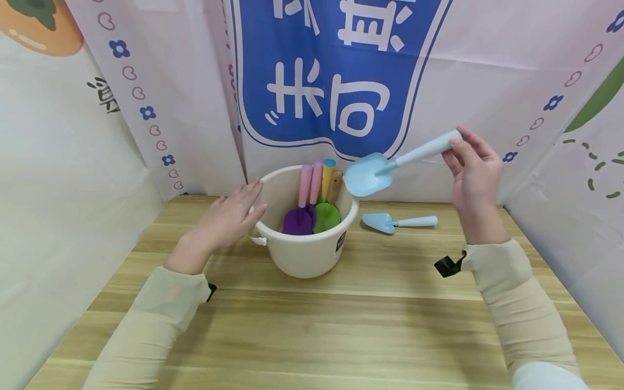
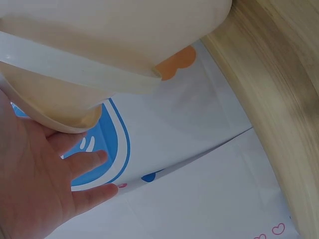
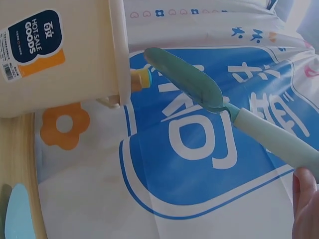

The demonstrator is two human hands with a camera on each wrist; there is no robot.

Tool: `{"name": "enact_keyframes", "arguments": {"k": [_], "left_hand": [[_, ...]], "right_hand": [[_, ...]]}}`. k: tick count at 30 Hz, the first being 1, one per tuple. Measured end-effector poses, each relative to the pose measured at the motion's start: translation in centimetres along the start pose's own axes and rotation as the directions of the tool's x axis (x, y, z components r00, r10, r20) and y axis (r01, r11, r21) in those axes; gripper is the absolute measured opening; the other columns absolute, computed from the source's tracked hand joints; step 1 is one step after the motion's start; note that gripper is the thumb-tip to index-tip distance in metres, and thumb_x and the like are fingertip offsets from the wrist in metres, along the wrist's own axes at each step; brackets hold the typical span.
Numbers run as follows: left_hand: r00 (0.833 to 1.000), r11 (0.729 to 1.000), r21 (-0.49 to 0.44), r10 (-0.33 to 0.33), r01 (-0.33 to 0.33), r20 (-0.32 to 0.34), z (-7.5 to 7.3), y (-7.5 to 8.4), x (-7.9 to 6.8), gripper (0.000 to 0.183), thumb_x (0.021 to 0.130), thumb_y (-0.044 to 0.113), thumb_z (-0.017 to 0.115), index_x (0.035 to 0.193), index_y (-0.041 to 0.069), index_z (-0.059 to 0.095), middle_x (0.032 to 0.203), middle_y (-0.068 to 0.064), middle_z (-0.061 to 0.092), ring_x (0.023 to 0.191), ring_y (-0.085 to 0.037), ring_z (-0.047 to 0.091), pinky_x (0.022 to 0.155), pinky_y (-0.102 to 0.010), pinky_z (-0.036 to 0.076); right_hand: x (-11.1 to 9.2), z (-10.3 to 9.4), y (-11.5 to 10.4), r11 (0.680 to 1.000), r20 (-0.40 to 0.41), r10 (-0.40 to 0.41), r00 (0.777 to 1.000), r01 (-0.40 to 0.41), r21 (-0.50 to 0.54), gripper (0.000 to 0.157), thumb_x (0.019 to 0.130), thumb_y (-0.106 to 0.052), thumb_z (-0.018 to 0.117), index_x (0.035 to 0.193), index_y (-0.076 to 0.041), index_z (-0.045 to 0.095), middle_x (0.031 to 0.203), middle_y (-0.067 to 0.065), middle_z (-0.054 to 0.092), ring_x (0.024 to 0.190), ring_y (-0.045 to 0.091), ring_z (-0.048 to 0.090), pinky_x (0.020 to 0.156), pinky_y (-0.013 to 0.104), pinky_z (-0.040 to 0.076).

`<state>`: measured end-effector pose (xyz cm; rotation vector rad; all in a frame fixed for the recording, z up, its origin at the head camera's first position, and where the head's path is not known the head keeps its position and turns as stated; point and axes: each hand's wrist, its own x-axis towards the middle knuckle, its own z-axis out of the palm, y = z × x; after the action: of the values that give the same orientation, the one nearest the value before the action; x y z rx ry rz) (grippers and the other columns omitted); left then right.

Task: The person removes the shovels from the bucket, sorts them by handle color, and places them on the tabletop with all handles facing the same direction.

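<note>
- Right hand (image 1: 476,176), in the head view, pinches a light blue shovel (image 1: 402,160) by its handle end, presumably to leave the blade free; the blade hangs near the rim of a white bucket (image 1: 304,257), touching or not I cannot tell.
- Left hand (image 1: 228,216), fingers nearly straight, rests on the bucket's left rim, probably to steady it.
- Two purple shovels (image 1: 297,221) and a green shovel (image 1: 326,216) stand inside, handles up, apparently propped by the far wall. A blue trowel (image 1: 397,222) lies on the table (image 1: 312,336), right of the bucket.
- From the left wrist, those fingers spread loosely by the rim; the carrying handle (image 2: 84,67) lies along the bucket's side.
- From the right wrist, the shovel slants toward the bucket's mouth, thumb pressed along its handle.
</note>
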<state>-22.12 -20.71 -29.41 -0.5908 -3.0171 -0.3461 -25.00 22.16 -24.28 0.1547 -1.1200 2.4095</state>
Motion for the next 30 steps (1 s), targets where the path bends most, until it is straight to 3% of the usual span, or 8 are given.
{"name": "enact_keyframes", "arguments": {"k": [8,16,24,30], "left_hand": [[1.000,1.000,0.008,-0.002,0.002,0.003,0.0,-0.1,-0.1,0.071,0.111,0.051,0.025,0.164,0.006,0.012,0.171,-0.010,0.008,0.154,-0.041,0.011,0.120,-0.066,0.015],[1.000,1.000,0.019,-0.003,0.003,-0.009,0.0,0.0,-0.2,0.070,0.111,0.050,0.026,0.164,0.006,0.013,0.171,-0.010,0.009,0.154,-0.040,0.011,0.119,-0.067,0.017],[1.000,1.000,0.022,-0.012,0.012,0.000,0.0,0.1,-0.2,0.070,0.111,0.049,0.024,0.165,0.006,0.011,0.171,-0.010,0.008,0.154,-0.040,0.010,0.120,-0.067,0.014],[1.000,1.000,0.020,-0.011,0.011,0.003,0.0,0.2,-0.2,0.070,0.111,0.049,0.025,0.164,0.006,0.011,0.171,-0.010,0.008,0.154,-0.040,0.009,0.119,-0.067,0.015]], "right_hand": [[0.5,-1.5,-0.6,1.000,-0.041,-0.016,0.999,0.017,0.026,0.018,0.090,0.009,0.073,0.107,0.006,0.075,0.113,0.013,0.059,0.086,0.017,0.067,0.080,0.026,0.061],[1.1,-4.0,-1.1,0.996,-0.119,0.022,0.993,-0.011,0.094,0.019,0.091,0.010,0.071,0.109,0.006,0.074,0.112,0.012,0.061,0.079,0.018,0.066,0.076,0.025,0.061],[1.7,-7.4,-1.8,0.991,-0.206,0.063,0.977,-0.037,0.128,0.024,0.090,0.009,0.073,0.114,0.005,0.071,0.113,0.011,0.061,0.081,0.018,0.064,0.085,0.027,0.059],[2.0,-9.3,-2.6,0.977,-0.263,0.084,0.961,-0.028,0.209,0.027,0.090,0.012,0.071,0.116,0.007,0.070,0.116,0.011,0.062,0.078,0.020,0.065,0.083,0.028,0.060]]}}
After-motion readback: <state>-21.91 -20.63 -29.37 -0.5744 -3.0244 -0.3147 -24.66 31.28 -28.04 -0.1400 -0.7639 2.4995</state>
